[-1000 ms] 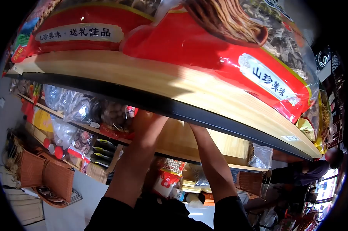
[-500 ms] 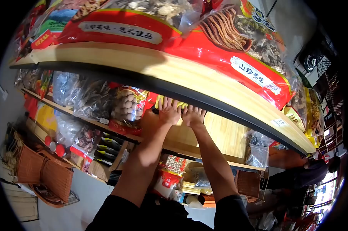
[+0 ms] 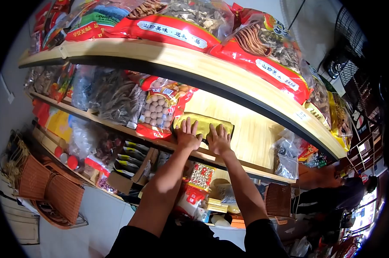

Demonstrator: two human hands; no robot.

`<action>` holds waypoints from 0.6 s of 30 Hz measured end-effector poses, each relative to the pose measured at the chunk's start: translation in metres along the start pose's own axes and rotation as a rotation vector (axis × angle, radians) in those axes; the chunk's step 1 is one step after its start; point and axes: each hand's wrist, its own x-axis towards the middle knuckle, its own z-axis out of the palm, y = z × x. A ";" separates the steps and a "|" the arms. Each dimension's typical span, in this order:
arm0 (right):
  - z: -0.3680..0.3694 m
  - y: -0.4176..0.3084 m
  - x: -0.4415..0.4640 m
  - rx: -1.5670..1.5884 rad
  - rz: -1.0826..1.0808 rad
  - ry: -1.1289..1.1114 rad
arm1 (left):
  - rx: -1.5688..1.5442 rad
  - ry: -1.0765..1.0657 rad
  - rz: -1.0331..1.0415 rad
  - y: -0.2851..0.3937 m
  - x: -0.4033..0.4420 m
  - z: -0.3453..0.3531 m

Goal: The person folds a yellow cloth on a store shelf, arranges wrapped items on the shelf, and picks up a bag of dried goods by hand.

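Note:
A folded yellow cloth (image 3: 205, 121) with a dark edge lies on the wooden middle shelf (image 3: 250, 137). My left hand (image 3: 189, 135) rests on the cloth's left part, its fingers spread. On the right part lies my right hand (image 3: 219, 139), also with fingers apart. Both palms face down, close together but not touching. Just left of the cloth stands a red and clear bag of round brown dried fruit (image 3: 158, 107).
Large red bags of dried goods (image 3: 263, 60) fill the upper shelf (image 3: 160, 50) above my hands. A clear bag (image 3: 286, 161) sits at the middle shelf's right end. Wicker baskets (image 3: 64, 191) stand lower left. A person in dark clothes (image 3: 340, 195) is at the right.
My hands and the yellow cloth have come out from under the upper shelf toward the middle shelf's front edge. The view has shifted, showing more of both shelves.

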 end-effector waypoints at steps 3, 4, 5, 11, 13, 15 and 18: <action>0.007 0.000 -0.016 0.035 -0.015 0.032 | 0.050 -0.108 -0.013 -0.001 -0.009 -0.007; 0.010 0.002 -0.021 0.040 -0.017 0.026 | 0.049 -0.101 -0.006 -0.001 -0.014 -0.009; 0.012 0.004 -0.025 0.060 -0.043 0.088 | 0.034 -0.116 -0.007 -0.001 -0.017 -0.012; 0.001 0.010 -0.036 0.079 -0.010 -0.022 | 0.055 -0.164 -0.003 0.001 -0.031 -0.022; 0.007 0.017 -0.037 0.090 -0.027 -0.005 | 0.048 -0.167 0.004 0.000 -0.031 -0.021; 0.011 0.022 -0.041 0.100 -0.044 0.009 | 0.039 -0.172 0.008 -0.001 -0.031 -0.021; 0.019 0.031 -0.045 0.167 -0.070 0.037 | 0.052 -0.174 0.012 0.000 -0.032 -0.022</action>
